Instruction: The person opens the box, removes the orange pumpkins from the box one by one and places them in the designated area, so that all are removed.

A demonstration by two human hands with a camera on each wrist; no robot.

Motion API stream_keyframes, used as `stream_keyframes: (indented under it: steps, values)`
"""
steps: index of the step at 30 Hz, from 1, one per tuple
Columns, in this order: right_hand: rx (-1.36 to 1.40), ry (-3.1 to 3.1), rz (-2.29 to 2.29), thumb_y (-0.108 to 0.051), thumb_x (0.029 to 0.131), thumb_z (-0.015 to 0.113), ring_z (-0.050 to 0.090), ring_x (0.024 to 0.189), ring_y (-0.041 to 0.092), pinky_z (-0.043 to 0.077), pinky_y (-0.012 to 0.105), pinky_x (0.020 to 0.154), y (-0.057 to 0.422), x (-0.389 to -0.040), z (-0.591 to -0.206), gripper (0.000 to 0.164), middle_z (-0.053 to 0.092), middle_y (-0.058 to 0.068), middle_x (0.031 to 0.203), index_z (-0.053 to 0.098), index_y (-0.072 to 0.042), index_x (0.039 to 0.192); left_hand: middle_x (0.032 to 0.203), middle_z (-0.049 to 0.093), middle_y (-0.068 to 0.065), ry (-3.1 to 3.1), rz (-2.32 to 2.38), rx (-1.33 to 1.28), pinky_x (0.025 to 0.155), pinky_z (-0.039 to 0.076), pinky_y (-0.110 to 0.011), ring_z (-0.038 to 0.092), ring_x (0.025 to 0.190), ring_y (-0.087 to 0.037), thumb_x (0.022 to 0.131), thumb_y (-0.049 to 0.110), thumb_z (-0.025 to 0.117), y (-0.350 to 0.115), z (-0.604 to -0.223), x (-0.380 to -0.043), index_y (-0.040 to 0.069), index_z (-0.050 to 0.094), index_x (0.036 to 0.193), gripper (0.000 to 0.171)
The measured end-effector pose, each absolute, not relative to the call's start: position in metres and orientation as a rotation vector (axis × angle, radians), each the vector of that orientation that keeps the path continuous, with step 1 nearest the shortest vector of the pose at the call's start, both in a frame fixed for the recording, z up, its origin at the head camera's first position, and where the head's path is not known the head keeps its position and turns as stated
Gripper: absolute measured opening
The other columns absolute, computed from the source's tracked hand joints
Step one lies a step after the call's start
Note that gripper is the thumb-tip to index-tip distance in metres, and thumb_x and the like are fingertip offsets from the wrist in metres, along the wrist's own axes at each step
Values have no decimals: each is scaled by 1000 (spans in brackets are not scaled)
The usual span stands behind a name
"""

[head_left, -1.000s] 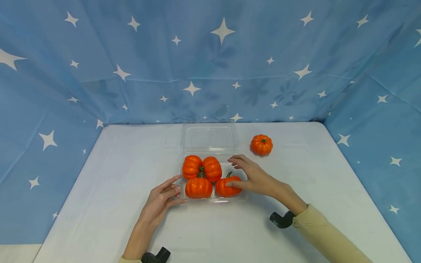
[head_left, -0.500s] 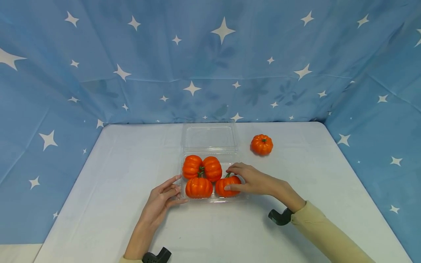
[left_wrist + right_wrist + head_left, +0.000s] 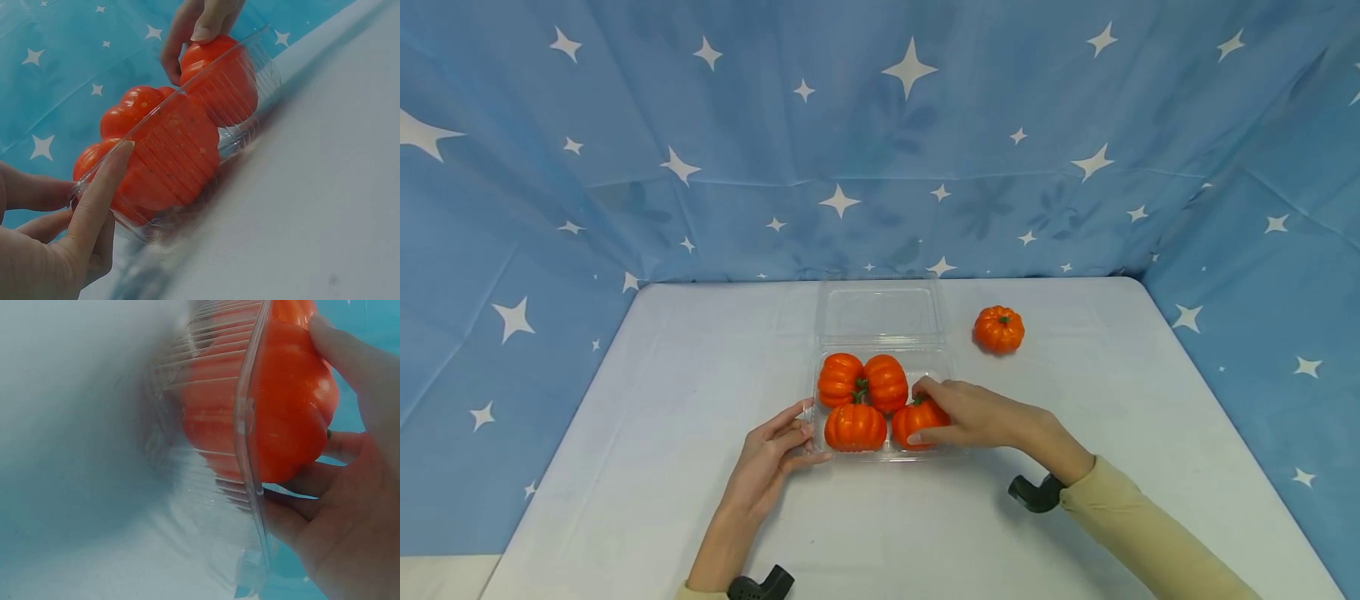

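Observation:
A clear plastic clamshell container [image 3: 934,363] lies on the white table with its lid folded back. Several small orange pumpkins sit in its base. My left hand [image 3: 765,467] holds the container's left front corner, the thumb [image 3: 100,194] along the front wall and the other fingers at the left side. At the right end of the base, my right hand [image 3: 981,414] grips one pumpkin [image 3: 913,425] from above, thumb in front and fingers behind. This pumpkin [image 3: 290,403] still sits low within the container walls, partly hidden by the hand. The other pumpkins [image 3: 855,428] cluster at the left.
Another orange pumpkin [image 3: 998,330] rests on the table behind my right hand, right of the transparent lid [image 3: 880,312]. A blue curtain [image 3: 730,125] with white stars surrounds the back and sides of the white-covered table [image 3: 715,350].
My right hand has come down and its fingers have closed around the right-end pumpkin. The left hand stays at the container's corner.

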State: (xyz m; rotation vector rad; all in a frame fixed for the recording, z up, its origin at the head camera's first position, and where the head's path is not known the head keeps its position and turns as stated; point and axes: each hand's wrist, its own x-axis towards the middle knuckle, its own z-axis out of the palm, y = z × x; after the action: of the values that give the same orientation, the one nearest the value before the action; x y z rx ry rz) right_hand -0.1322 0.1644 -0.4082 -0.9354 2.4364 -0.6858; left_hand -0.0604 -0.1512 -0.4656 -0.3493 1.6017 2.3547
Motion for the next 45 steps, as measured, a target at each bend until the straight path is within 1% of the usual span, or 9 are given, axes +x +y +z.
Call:
stream_keyframes:
  steps: [2,9,12,16,18,26,32,38,45]
  values:
    - [-929,2429,-691,-49,92,74,58,92,10,57,21,76,163,-132,-408,54,64,-6,103,54,-14,129,92,53,-6,1598,2357,-348,86,65,-47,56,78,-14,100,-5,53,-151,-465,-60,-1,48,150,51]
    - [-916,2404,-757,-50,88,78,59,99,11,58,22,82,163,-130,-405,57,65,-4,110,54,-15,126,94,52,-6,1590,2348,-341,87,65,-46,56,80,-14,100,-5,52,-151,-464,-60,-1,47,151,51]
    - [-863,2405,-782,-49,87,80,60,106,14,60,27,88,164,-129,-403,63,65,-1,117,54,-14,131,94,53,-6,1597,2346,-345,87,65,-46,56,80,-14,100,-5,52,-151,-464,-60,-1,47,151,51]
    - [-800,2410,-791,-46,86,82,60,119,23,63,40,95,167,-127,-402,78,63,7,133,49,-6,145,92,53,-6,1605,2347,-353,86,65,-47,56,78,-14,100,-5,53,-151,-464,-60,-1,48,150,51]
    - [-794,2422,-777,-45,85,82,59,124,26,62,43,97,168,-126,-401,82,61,10,139,48,-3,148,94,53,-6,1609,2344,-349,87,65,-46,56,79,-14,100,-4,53,-151,-464,-60,-1,48,150,50]
    - [-863,2474,-808,-44,84,83,57,129,29,59,48,103,177,-121,-401,76,60,9,143,56,-7,145,96,52,-7,1590,2347,-354,88,65,-47,57,80,-14,100,-5,52,-151,-463,-59,-2,47,150,50]
    - [-868,2507,-862,-43,84,83,54,135,33,55,54,107,186,-118,-400,81,58,10,147,52,-6,149,95,54,-7,1593,2340,-354,88,64,-48,58,80,-14,100,-5,53,-153,-462,-59,-1,48,150,50]
    - [-850,2539,-911,-32,85,83,51,138,36,56,57,105,193,-116,-396,76,55,13,149,52,-8,150,96,53,-7,1600,2329,-357,89,64,-48,57,81,-14,100,-5,53,-154,-462,-59,-1,48,150,51]
    - [-900,2661,-959,-25,83,84,54,135,37,58,56,101,202,-119,-394,72,56,13,148,55,-8,147,97,52,-8,1603,2317,-341,89,64,-48,57,82,-15,101,-5,52,-155,-461,-59,-1,47,151,51]
